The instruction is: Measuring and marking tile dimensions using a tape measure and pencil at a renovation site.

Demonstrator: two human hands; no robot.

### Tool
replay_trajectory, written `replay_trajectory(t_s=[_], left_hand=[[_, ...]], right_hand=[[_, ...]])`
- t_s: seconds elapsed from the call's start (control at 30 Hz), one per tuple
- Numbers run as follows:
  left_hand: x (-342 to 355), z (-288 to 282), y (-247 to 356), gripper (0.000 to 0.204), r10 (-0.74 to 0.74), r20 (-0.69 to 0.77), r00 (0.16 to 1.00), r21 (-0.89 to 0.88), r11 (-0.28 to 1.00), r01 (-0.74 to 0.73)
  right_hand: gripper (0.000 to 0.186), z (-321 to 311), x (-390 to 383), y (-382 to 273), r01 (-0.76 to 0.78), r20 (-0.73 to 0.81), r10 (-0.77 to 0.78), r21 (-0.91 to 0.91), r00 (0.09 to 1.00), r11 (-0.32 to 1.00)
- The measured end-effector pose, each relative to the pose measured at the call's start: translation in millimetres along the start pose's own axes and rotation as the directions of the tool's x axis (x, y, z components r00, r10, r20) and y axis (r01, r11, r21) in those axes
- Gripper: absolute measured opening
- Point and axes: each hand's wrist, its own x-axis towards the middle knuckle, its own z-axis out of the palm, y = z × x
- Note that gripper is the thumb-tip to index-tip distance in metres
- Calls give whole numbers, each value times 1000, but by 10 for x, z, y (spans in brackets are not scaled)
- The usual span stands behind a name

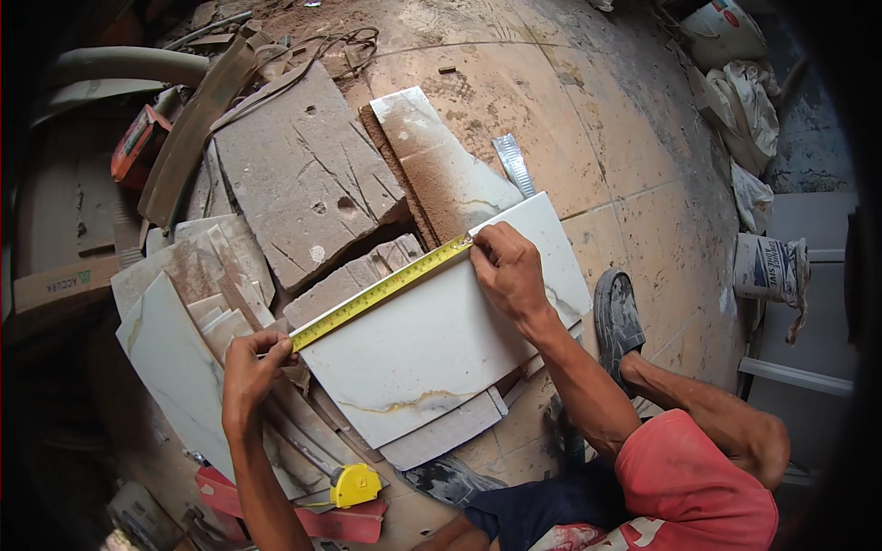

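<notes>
The yellow tape point(381, 292) can't be read, way too small. The lower slab point(448, 432) is mostly covered by the white tile point(423, 344), left forearm point(259, 477) gets chopped by the bottom edge, top-right bucket point(721, 35) cut off too.

Up at your left, a pale pipe point(138, 66) is stretching out beyond an orange-and-black box point(136, 147), a brown strip point(195, 133) is slanting right beside that box, and a thin cable point(342, 39) is looping. Across the dusty floor point(487, 96) at your right, a white bucket point(723, 37) is sitting beyond crumpled white sacks point(749, 115), while a blue-printed tub point(768, 268) is resting nearer you.
</notes>
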Motion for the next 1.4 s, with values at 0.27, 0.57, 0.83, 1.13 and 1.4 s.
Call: replay_trajectory(t_s=[0.27, 0.57, 0.83, 1.13, 1.4], left_hand=[[0, -27, 6, 17, 23, 33, 999, 36, 999, -25], [20, -45, -63, 17, 43, 1, 999, 26, 999, -43], [26, -22, -36, 19, 51, 10, 999, 49, 997, -51], [81, -47, -155, 17, 78, -12, 997, 95, 993, -76], [65, -20, -35, 16, 59, 23, 998, 74, 995, -60]], right_hand=[[4, 13, 8, -52, -12, 12, 12, 38, 1000, 999], [4, 28, 1, -112, -7, 13, 6, 44, 1000, 999], [4, 46, -2, -84, 18, -3, -18, 38, 1000, 999], [5, 56, 4, -107, 7, 7, -8, 21, 1000, 1000], [6, -11, 13, -76, 5, 0, -5, -2, 1000, 1000]])
